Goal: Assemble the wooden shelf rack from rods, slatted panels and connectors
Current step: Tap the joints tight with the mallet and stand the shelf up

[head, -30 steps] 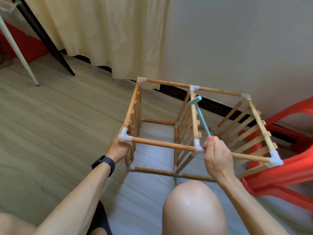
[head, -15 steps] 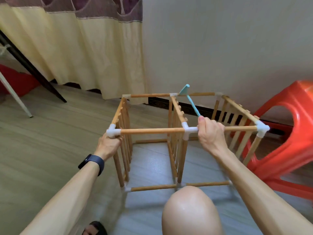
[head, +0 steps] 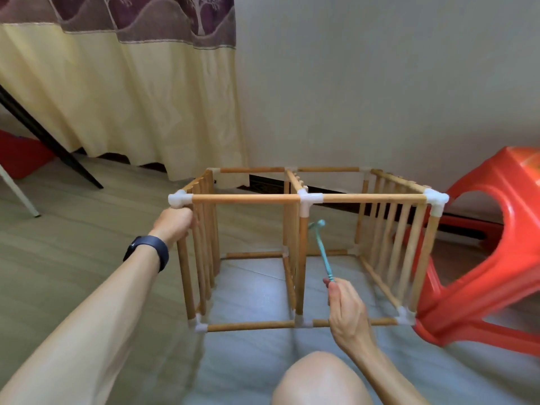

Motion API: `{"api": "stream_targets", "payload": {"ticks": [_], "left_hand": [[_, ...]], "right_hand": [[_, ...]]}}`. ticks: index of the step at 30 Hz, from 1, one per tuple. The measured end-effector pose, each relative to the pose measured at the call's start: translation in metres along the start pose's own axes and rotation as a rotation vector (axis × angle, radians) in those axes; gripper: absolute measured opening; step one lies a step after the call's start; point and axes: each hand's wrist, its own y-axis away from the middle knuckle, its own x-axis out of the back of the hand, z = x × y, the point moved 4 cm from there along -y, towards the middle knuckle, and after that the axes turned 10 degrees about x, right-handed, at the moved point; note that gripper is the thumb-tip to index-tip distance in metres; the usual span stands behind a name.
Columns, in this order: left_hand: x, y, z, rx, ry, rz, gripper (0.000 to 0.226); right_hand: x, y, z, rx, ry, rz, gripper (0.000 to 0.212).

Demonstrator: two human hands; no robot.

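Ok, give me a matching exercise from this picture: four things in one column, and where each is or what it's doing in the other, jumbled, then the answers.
Column one
1. left hand
2. right hand
3. red stool
4. dark wristband

Column two
A. stands beside the right end of the rack
B. holds the teal hammer by its handle
C. is worn just behind the left hand
D. grips the front left post under a white corner connector

Pairs: 1-D, 2-B, 3-A, 4-C

The right hand (head: pixel 347 311) dropped off the top rod (head: pixel 371 197), swinging the teal hammer (head: pixel 323 252) (blurred) apparently toward the middle post (head: pixel 302 258).
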Motion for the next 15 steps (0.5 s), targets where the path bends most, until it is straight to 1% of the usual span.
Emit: {"api": "stream_targets", "payload": {"ticks": [2, 4, 6, 8, 9, 10, 11, 13, 14, 15], "left_hand": [[0.0, -0.007, 0.006, -0.018, -0.012, -0.011, 0.035], [-0.003, -0.009, 0.014, -0.03, -0.046, -0.022, 0.032], [-0.004, -0.001, 0.026, -0.04, -0.026, -0.024, 0.021], [-0.004, -0.002, 0.039, -0.043, 0.062, -0.022, 0.018], [-0.004, -0.004, 0.042, -0.044, 0.091, -0.017, 0.017], [-0.001, -0.003, 0.043, -0.046, 0.113, -0.011, 0.02], [0.0, -0.005, 0.039, -0.059, 0.136, -0.012, 0.036], [-0.001, -0.008, 0.023, -0.077, 0.09, 0.029, 0.078], [-0.003, -0.006, 0.014, -0.089, 0.026, 0.053, 0.09], [-0.006, -0.006, 0.004, -0.108, -0.028, 0.081, 0.095]], "right_hand": [[-0.013, 0.015, 0.017, 0.016, 0.067, -0.063, 0.06], [-0.023, 0.029, 0.035, 0.048, 0.138, -0.122, 0.059], [-0.024, 0.035, 0.043, 0.122, 0.265, -0.134, 0.045], [-0.017, 0.023, 0.038, 0.174, 0.366, -0.109, 0.032], [-0.014, 0.014, 0.033, 0.17, 0.39, -0.087, 0.029], [-0.011, 0.004, 0.027, 0.17, 0.401, -0.07, 0.025], [-0.009, -0.004, 0.021, 0.177, 0.405, -0.064, 0.024], [-0.012, -0.014, 0.012, 0.18, 0.398, -0.064, 0.026], [-0.014, -0.018, 0.008, 0.162, 0.384, -0.059, 0.031], [-0.017, -0.021, 0.004, 0.132, 0.374, -0.053, 0.036]]}}
